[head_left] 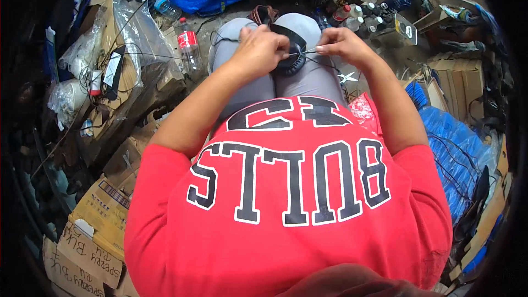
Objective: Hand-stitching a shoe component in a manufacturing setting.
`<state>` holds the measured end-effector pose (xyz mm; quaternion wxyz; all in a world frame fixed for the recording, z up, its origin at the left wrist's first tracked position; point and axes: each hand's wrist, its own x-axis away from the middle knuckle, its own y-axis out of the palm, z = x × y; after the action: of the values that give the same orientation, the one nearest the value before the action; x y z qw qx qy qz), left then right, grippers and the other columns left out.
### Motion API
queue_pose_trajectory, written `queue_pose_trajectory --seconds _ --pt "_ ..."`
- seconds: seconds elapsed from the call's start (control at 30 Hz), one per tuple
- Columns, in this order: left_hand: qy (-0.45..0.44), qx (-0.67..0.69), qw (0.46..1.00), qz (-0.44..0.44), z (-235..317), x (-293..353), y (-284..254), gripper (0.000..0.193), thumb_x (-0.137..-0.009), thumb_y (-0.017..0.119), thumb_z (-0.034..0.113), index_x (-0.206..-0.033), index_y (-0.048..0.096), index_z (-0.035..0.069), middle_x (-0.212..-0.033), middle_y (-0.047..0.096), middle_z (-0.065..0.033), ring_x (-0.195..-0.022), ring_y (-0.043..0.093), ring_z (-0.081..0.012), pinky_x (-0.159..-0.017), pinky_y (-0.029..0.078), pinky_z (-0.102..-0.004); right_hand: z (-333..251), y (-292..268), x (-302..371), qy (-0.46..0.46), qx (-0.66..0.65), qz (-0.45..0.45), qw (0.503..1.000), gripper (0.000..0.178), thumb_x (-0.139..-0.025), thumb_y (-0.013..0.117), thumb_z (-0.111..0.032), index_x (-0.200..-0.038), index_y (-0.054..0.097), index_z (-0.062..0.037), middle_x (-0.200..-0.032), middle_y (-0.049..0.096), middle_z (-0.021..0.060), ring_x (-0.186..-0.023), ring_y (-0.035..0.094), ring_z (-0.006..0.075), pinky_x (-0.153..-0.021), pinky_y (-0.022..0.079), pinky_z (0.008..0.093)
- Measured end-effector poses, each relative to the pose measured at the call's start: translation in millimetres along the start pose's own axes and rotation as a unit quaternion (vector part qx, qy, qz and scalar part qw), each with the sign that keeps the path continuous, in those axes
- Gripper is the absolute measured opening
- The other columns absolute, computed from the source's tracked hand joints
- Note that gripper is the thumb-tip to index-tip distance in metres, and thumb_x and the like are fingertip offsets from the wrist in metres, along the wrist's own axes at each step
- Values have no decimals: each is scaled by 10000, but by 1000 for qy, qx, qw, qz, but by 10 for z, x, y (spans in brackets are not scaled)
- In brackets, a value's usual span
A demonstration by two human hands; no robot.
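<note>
Fingertips closed in a pinch, a seated person's left hand [261, 48] and right hand [345, 47] hold a thin cord [311, 51] between them, above a black, ribbed-edged piece [295, 66] lying on the right thigh [312, 82]. Beside that leg lies 1 silver scissors-like tool [347, 78]; 1 red-capped plastic bottle [189, 49] stands at left.

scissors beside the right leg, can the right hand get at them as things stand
Probably yes: the scissors lie near the right hand, apparently uncovered, though it would first need to release the thread.
</note>
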<state>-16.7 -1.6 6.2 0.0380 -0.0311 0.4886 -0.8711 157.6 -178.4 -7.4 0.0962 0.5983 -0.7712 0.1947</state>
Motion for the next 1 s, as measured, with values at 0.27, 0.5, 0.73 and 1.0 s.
queue_pose_trajectory --seconds 0.27,0.5,0.73,1.0 --pt "-60 178 981 -37 7 -24 95 98 -821 560 125 -882 591 55 -768 626 -96 -763 588 -276 -699 429 -384 146 83 215 -45 69 68 994 193 -772 716 -169 -878 632 -31 -785 576 -28 -721 505 76 -696 415 215" --pt "69 79 993 -50 51 -90 109 102 -823 529 100 -880 570 25 -776 616 -184 -762 592 -368 -668 457 -428 -82 -302 234 -64 178 107 976 173 -810 658 -180 -846 641 -12 -811 579 30 -759 528 96 -690 433 243" --pt "89 48 994 -39 36 -133 91 80 -793 525 96 -831 562 35 -738 592 -203 -756 576 -389 -667 443 -470 -148 -183 163 -175 367 209 890 139 -789 642 -178 -880 631 -72 -950 572 89 -852 561 262 -769 434 342" --pt "142 5 989 -44 -60 -64 -11 62 -791 537 103 -834 555 62 -735 596 -150 -777 583 -341 -687 429 -445 -434 326 109 -141 537 -4 832 67 -781 541 -114 -819 589 -141 -717 616 63 -788 602 247 -766 390 373"
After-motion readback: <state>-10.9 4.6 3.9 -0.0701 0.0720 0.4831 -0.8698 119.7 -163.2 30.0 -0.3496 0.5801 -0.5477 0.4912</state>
